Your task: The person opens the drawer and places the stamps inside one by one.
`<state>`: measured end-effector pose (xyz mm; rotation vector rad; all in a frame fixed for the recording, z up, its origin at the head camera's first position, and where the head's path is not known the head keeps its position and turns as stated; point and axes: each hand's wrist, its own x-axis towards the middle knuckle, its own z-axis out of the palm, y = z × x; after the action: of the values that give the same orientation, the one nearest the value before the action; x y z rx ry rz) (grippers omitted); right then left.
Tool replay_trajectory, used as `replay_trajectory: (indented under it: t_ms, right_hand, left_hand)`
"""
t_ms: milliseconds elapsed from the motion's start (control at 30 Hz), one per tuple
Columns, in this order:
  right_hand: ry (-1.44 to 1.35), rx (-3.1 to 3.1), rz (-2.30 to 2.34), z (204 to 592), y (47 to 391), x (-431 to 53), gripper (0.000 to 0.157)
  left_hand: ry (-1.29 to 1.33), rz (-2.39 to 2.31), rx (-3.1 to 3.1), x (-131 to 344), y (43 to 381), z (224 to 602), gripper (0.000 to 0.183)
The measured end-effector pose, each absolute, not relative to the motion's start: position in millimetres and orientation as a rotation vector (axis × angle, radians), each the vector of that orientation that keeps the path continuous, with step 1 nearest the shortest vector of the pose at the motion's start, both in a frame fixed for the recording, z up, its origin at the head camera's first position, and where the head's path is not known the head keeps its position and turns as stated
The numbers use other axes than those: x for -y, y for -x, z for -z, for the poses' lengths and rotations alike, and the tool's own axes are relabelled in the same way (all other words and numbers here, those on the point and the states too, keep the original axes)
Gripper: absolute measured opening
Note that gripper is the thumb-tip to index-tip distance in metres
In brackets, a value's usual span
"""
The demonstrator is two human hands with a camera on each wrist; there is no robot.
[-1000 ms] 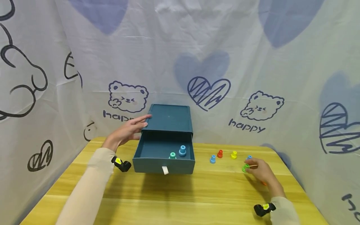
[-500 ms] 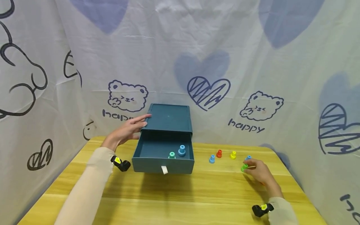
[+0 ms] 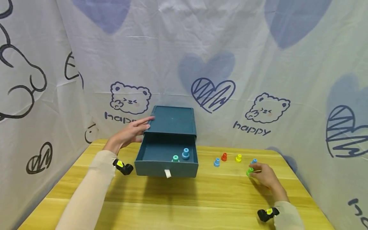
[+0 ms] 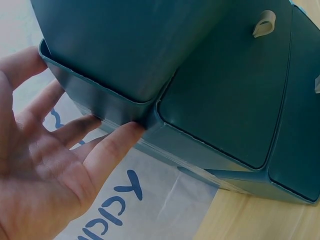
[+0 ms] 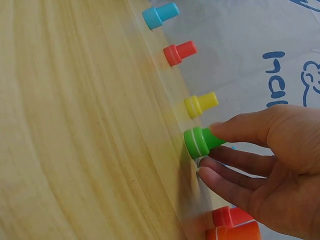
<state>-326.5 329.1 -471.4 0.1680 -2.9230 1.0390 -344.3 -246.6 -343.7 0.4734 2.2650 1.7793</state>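
Observation:
My left hand (image 3: pixel 129 134) touches the left side of a dark teal drawer box (image 3: pixel 173 121), its fingers spread and fairly straight along the edge. In the left wrist view, the fingertips lie on the casing (image 4: pixel 107 97) of the box. The top drawer (image 3: pixel 166 170) is pulled out, with a blue stepped peg (image 3: pixel 185 154) and a mint-green peg (image 3: pixel 175 158) inside. At the right, my right hand (image 3: pixel 265 175) pinches a green stepped plastic peg (image 5: pixel 197 142) by its narrow upper part. The peg stands upright, its wide base close to the tabletop.
Left of the right hand, a blue peg (image 3: pixel 217 162), a red peg (image 3: pixel 224 157) and a yellow peg (image 3: pixel 238 158) stand on the wooden table (image 3: pixel 224 198). Another blue peg (image 3: pixel 254 161) is just behind it. Red (image 5: pixel 231 217) and orange pegs (image 5: pixel 240 231) sit nearer. Printed cloth (image 3: pixel 172 64) hangs behind.
Very little differs: the right hand stays at the green peg and the left hand stays on the box, with only a slight shift of the head view.

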Motion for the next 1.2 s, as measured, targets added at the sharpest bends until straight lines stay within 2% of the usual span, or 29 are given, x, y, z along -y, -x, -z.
replay_trajectory:
  t_ms: [300, 533, 1200]
  right_hand:
    - [-0.209, 2.903, -1.017, 473.5, 325.1, -327.9, 0.032]
    - [-0.194, 2.896, -0.990, 475.9, 325.5, -331.2, 0.039]
    - [-0.098, 2.890, -1.062, 472.3, 322.7, -328.0, 0.032]
  left_hand:
    - [-0.485, -1.777, -2.263, 248.5, 342.1, 344.1, 0.063]
    - [-0.488, -1.772, -2.264, 246.9, 343.2, 343.5, 0.063]
    - [-0.485, -1.779, -2.250, 244.3, 343.7, 342.8, 0.064]
